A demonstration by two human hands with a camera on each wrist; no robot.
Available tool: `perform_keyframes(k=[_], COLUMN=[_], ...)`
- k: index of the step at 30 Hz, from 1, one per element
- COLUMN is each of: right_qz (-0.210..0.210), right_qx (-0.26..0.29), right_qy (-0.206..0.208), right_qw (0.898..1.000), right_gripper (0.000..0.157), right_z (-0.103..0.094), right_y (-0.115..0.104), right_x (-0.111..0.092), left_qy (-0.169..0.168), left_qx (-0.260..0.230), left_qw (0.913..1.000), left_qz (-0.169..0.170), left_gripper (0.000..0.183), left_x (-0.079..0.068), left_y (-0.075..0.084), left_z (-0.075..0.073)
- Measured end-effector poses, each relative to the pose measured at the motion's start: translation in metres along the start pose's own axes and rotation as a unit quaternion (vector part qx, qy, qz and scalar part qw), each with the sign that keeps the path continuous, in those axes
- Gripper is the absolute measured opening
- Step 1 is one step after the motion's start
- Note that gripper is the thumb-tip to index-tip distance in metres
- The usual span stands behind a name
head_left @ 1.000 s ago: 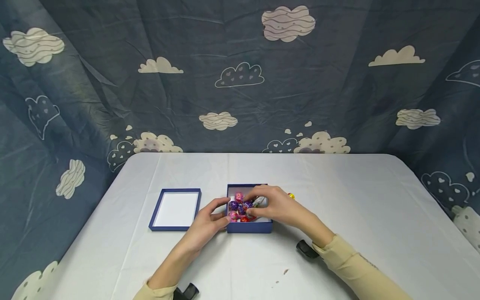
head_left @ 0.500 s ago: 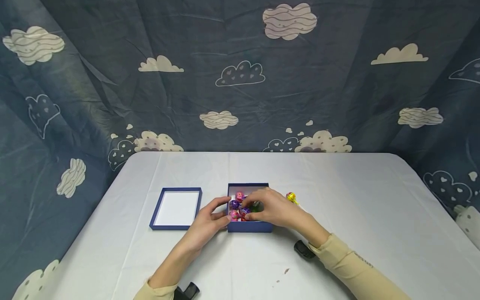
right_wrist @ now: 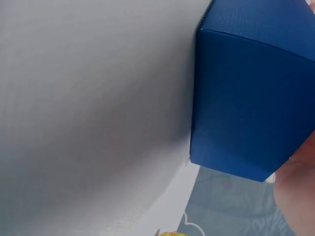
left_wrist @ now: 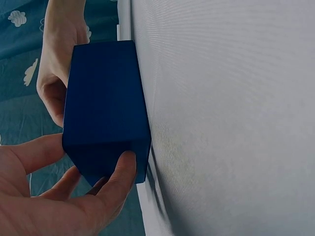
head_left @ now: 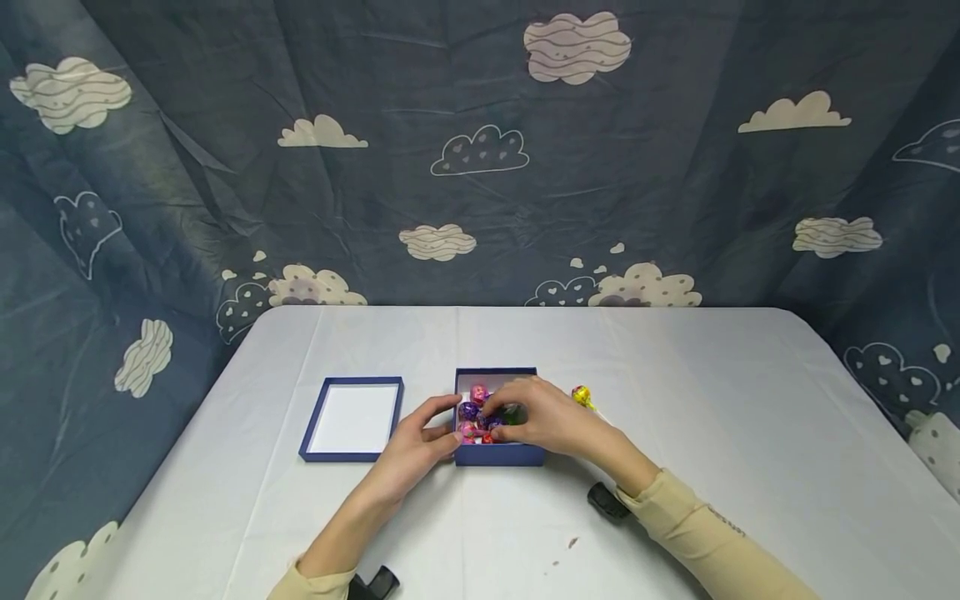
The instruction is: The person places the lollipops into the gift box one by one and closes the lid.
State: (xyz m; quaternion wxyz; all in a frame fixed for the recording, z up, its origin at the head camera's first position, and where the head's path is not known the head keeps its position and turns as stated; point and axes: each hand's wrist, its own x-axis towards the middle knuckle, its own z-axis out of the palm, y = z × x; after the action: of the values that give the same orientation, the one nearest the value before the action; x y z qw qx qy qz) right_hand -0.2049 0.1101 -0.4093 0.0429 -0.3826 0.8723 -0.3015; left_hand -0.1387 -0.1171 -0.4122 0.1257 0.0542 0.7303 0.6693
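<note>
A blue box [head_left: 498,455] with a white inside stands on the table, holding several round lollipops in shiny wrappers. Among them are a pink lollipop [head_left: 478,392] at the back and a purple lollipop [head_left: 468,411] by the left wall. My left hand [head_left: 411,446] touches the box's left wall, fingers spread along it; the left wrist view shows fingertips against the blue side. My right hand [head_left: 543,417] reaches over the right side into the box, thumb and fingertips pinching a purple lollipop [head_left: 492,422]. A dark green thing [head_left: 514,414] shows under its palm.
Left of the box lies its blue-edged lid [head_left: 352,419], white inside up. A yellow lollipop [head_left: 581,395] lies on the white-covered table [head_left: 720,400] to the right. A dark cloth with clouds [head_left: 480,200] hangs behind.
My right hand has shifted slightly left and down into the box, uncovering more of the yellow lollipop on the table. The left hand stays at the box wall.
</note>
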Motion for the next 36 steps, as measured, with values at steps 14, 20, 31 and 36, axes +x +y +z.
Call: perform_keyframes(k=[14, 20, 31, 36], right_qz=[-0.004, -0.012, 0.051, 0.064], right_qx=[0.094, 0.098, 0.066, 0.065], right_qy=[0.050, 0.077, 0.134, 0.151], right_qw=[0.994, 0.992, 0.988, 0.984], right_gripper=[0.024, 0.026, 0.025, 0.022], right_z=[-0.017, -0.028, -0.050, -0.055], right_y=[-0.004, -0.001, 0.013, 0.025], right_x=[-0.017, -0.028, -0.054, -0.064], left_qy=[0.000, 0.005, 0.007, 0.007], left_qx=[-0.009, -0.004, 0.006, 0.005], left_qw=[1.0000, 1.0000, 1.0000, 1.0000], left_qz=[0.002, 0.001, -0.001, -0.002], left_gripper=[0.050, 0.051, 0.051, 0.051], left_x=[0.000, 0.000, 0.001, 0.000], left_y=[0.000, -0.002, -0.004, -0.002], left_z=[0.001, 0.002, 0.001, 0.002])
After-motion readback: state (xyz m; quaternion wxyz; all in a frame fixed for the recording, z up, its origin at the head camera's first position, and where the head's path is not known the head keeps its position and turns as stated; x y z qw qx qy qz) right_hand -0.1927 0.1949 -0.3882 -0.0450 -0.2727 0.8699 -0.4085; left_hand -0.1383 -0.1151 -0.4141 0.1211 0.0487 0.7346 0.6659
